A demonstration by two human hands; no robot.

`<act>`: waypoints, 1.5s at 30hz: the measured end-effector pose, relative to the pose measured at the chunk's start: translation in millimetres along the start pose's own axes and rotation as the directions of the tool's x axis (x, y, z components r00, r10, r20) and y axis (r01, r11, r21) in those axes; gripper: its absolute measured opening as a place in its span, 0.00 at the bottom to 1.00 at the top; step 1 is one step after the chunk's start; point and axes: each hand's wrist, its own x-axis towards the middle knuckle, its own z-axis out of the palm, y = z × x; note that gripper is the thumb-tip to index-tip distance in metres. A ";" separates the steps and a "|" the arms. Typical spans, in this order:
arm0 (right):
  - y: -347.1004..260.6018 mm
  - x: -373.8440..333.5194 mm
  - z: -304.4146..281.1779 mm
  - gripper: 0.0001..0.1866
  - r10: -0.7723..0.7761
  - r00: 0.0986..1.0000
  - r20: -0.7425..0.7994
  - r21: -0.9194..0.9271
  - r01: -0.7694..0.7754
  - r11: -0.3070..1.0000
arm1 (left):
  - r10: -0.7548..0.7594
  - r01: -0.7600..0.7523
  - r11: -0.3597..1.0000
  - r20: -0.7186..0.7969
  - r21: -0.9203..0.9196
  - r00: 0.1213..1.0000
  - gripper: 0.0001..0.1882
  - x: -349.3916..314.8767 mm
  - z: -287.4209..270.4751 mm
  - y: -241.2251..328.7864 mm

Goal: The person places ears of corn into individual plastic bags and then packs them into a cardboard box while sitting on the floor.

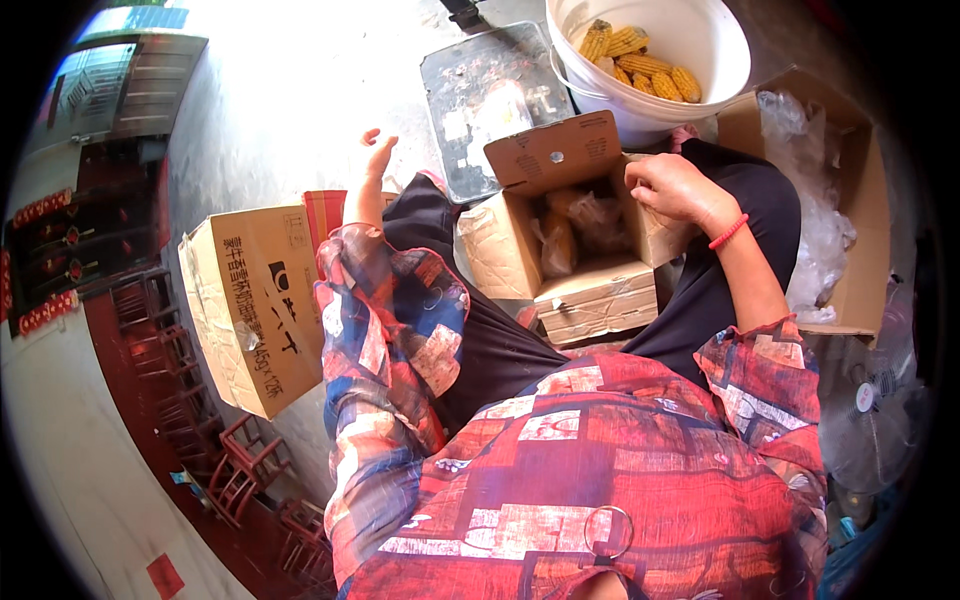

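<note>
Small box: it stands between your legs, just short of the white bucket (640, 118); this small cardboard box (500, 245) has its mouth turned up toward you.
Flaps: the back flap (558, 150) stands up on the far side, and the side flaps splay outward to left and right.
Box axis: the mouth looks nearly square under the lens bend, so you cannot settle on a longer side.
Box handling: the walls should be stiff and light, the creased flaps likely to bend; hold it low by two opposite walls rather than by a flap.
Bagged corn: inside the small box lie clear bags with yellow showing through, apparently bagged corn (560, 245); the nearest yellow piece runs roughly away from you, its ends hard to make out.
Bag handling: expect firm, fairly light contents under a soft, slippery film; grasp around the body, since loose film may slide.
Right hand: your right hand (672, 188) is at the right flap, fingers curled; whether they pinch cardboard or film is impossible to tell.
Left hand: your left hand (377, 152) is raised beside the dark board (455, 80), fingers parted, holding nothing visible.
Bucket cobs: bare yellow cobs (640, 65) lie at mixed angles, the nearer ones slanting down to the right.
Right box: crumpled clear bags (815, 220) fill the larger carton (868, 200).
</note>
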 end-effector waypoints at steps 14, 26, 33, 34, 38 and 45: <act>0.4 -1.7 3.4 0.07 -0.034 0.999 0.000 -0.023 0.034 0.999 | 0.116 -0.107 0.928 -0.005 0.357 0.993 0.31 30.2 29.7 13.6; -11.1 5.6 -3.9 0.06 -0.074 0.995 -0.068 0.009 0.075 0.997 | 0.149 -0.151 0.948 0.029 0.280 0.988 0.30 49.8 38.6 -6.8; -8.0 1.7 1.3 0.05 -0.057 0.996 -0.070 0.003 0.057 0.998 | -0.101 0.003 0.973 0.409 0.232 0.907 0.41 53.8 67.4 -14.8; -10.6 4.0 0.8 0.05 -0.061 0.996 -0.061 -0.009 0.060 0.998 | -0.091 -0.022 0.959 0.383 0.283 0.919 0.42 60.4 74.0 -28.3; -8.8 1.7 1.1 0.05 -0.049 0.996 -0.077 0.019 0.051 0.999 | -0.113 -0.035 0.947 0.435 0.319 0.893 0.54 67.5 117.9 -37.1; -14.7 4.9 5.3 0.07 -0.053 0.997 -0.057 0.023 0.054 0.998 | -0.146 0.092 0.968 0.227 0.233 0.963 0.53 30.8 205.3 -66.9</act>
